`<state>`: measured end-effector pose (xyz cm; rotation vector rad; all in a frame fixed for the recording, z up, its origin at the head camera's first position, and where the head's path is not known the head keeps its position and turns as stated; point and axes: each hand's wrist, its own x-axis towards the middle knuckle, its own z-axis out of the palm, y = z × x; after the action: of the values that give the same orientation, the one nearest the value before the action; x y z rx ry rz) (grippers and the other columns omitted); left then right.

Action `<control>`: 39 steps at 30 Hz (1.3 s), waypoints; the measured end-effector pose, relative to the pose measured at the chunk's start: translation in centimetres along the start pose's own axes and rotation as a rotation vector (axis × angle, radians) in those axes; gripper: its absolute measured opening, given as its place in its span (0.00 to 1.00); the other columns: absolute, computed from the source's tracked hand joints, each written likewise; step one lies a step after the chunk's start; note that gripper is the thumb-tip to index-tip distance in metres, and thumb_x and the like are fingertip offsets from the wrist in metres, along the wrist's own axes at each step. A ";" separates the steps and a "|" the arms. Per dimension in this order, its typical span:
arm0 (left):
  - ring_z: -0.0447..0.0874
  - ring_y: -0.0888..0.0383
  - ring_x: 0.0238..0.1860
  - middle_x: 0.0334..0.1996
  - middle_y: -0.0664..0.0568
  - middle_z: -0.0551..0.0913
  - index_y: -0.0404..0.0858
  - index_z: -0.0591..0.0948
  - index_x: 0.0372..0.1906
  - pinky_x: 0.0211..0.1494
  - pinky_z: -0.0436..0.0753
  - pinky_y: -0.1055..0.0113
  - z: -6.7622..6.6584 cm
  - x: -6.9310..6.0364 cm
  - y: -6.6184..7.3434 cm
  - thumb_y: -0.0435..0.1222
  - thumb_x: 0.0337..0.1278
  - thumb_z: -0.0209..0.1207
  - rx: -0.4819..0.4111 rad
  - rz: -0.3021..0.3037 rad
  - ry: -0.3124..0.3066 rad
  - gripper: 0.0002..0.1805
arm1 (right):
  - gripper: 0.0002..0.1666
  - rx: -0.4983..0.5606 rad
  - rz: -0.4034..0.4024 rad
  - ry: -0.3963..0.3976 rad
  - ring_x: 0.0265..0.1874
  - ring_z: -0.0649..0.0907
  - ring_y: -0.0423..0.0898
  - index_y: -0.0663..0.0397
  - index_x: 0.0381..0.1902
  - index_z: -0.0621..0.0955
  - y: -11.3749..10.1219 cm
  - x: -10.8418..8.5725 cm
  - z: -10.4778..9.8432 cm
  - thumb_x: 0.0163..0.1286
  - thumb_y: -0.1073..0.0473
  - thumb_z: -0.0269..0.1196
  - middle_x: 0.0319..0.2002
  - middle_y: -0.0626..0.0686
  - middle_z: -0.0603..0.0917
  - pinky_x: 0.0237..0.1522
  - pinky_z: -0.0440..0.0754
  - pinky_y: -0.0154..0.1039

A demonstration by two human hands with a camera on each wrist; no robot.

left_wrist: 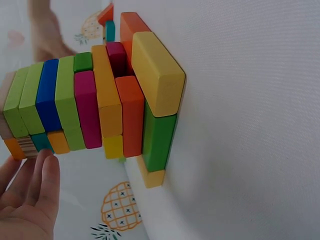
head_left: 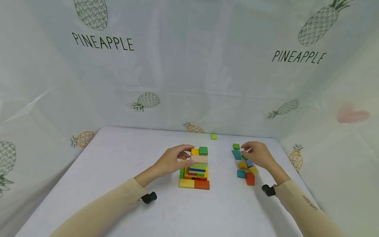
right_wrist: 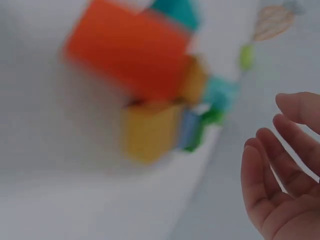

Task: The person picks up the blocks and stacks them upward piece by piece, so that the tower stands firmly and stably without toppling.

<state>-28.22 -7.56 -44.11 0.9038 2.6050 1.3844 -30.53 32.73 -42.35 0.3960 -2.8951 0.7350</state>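
Note:
A tower of colored building blocks stands on the table, layer upon layer. Its base shows a yellow block and an orange-red block; up top are a plain wooden block and a green block. My left hand is at the tower's upper left side, its fingertips against the upper blocks and its fingers extended. Over the loose blocks on the right hovers my right hand, fingers slightly bent, nothing seen between them. In the right wrist view the blocks are blurred.
Right of the tower lies a loose group of blocks, among them an orange-red block, a teal block and a green block. One lime block sits near the table's back edge. A pineapple-print sheet hangs behind.

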 end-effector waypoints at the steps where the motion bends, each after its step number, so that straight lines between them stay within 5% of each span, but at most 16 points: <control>1: 0.84 0.61 0.57 0.65 0.58 0.82 0.50 0.75 0.75 0.65 0.84 0.63 0.0 0.0 0.0 0.54 0.66 0.71 0.000 0.000 0.000 0.36 | 0.17 -0.013 0.039 -0.012 0.42 0.87 0.56 0.65 0.55 0.86 1.1 -0.2 0.4 0.73 0.60 0.70 0.46 0.61 0.89 0.42 0.90 0.50; 6: 0.84 0.61 0.57 0.64 0.58 0.82 0.50 0.75 0.75 0.65 0.84 0.62 0.0 -0.2 0.0 0.54 0.66 0.70 -0.001 -0.010 0.006 0.36 | 0.25 -0.035 0.198 -0.061 0.44 0.84 0.60 0.69 0.58 0.83 4.7 -0.6 1.9 0.73 0.54 0.70 0.47 0.67 0.87 0.46 0.88 0.54; 12: 0.85 0.58 0.57 0.64 0.57 0.82 0.47 0.75 0.76 0.66 0.84 0.60 0.0 -0.2 0.1 0.54 0.67 0.70 -0.008 -0.021 0.007 0.37 | 0.25 -0.038 0.265 -0.080 0.43 0.83 0.59 0.70 0.57 0.83 5.4 0.1 2.5 0.73 0.54 0.70 0.48 0.68 0.86 0.49 0.89 0.53; 16: 0.85 0.56 0.58 0.63 0.57 0.83 0.50 0.75 0.76 0.66 0.84 0.59 0.0 -0.2 0.3 0.53 0.66 0.70 -0.020 -0.028 0.002 0.36 | 0.24 -0.043 0.268 -0.068 0.44 0.83 0.60 0.69 0.57 0.84 5.2 0.3 2.2 0.73 0.55 0.71 0.47 0.67 0.87 0.49 0.89 0.53; 21: 0.85 0.55 0.59 0.63 0.57 0.83 0.50 0.74 0.76 0.66 0.84 0.59 0.0 -0.1 0.4 0.54 0.66 0.70 -0.018 -0.027 -0.006 0.37 | 0.22 -0.010 0.178 0.012 0.45 0.86 0.60 0.67 0.55 0.85 4.4 0.3 1.2 0.72 0.55 0.71 0.46 0.64 0.89 0.48 0.88 0.55; 25: 0.85 0.53 0.59 0.63 0.56 0.83 0.48 0.73 0.77 0.66 0.84 0.57 -0.1 -0.1 0.3 0.54 0.66 0.71 -0.016 -0.031 -0.001 0.39 | 0.20 0.053 0.058 0.054 0.44 0.88 0.56 0.62 0.54 0.86 1.3 0.8 0.2 0.71 0.55 0.73 0.45 0.59 0.90 0.48 0.89 0.50; 33: 0.85 0.56 0.57 0.63 0.59 0.83 0.51 0.74 0.75 0.65 0.85 0.58 -0.2 -0.3 -0.3 0.55 0.65 0.71 -0.029 -0.050 0.024 0.37 | 0.18 0.209 -0.186 0.026 0.44 0.87 0.47 0.55 0.55 0.88 -9.1 1.8 -0.4 0.69 0.59 0.75 0.49 0.52 0.89 0.51 0.90 0.46; 39: 0.85 0.59 0.56 0.62 0.58 0.83 0.47 0.74 0.75 0.64 0.85 0.59 0.1 -0.1 -0.4 0.54 0.66 0.71 -0.038 -0.038 0.009 0.37 | 0.17 0.256 -0.294 -0.016 0.43 0.87 0.44 0.53 0.54 0.89 -12.0 1.2 0.2 0.67 0.62 0.76 0.48 0.48 0.89 0.50 0.90 0.44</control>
<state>-28.24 -7.72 -44.49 0.8409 2.5783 1.4268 -28.29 22.20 -36.84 0.8364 -2.6742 1.0517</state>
